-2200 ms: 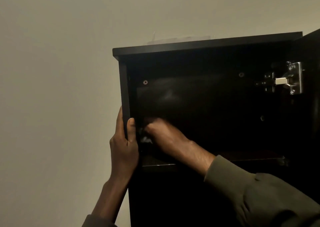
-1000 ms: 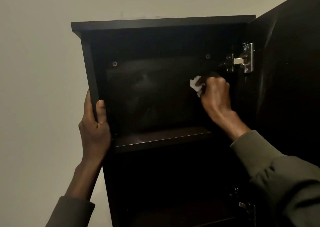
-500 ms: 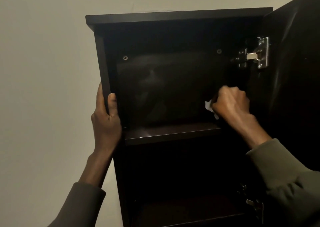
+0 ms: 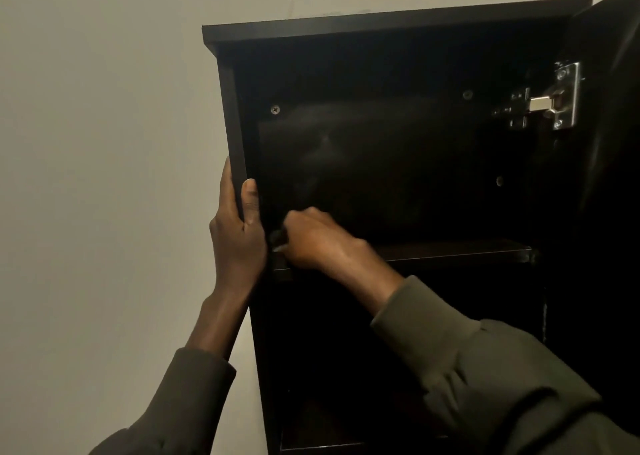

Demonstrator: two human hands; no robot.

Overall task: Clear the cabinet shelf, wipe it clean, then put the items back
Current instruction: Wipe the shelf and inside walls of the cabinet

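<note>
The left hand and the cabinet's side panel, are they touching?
Touching. The head view shows the left hand gripping the front edge of the cabinet's left side panel: thumb on the inner face, fingers behind the outer face, no gap visible.
</note>
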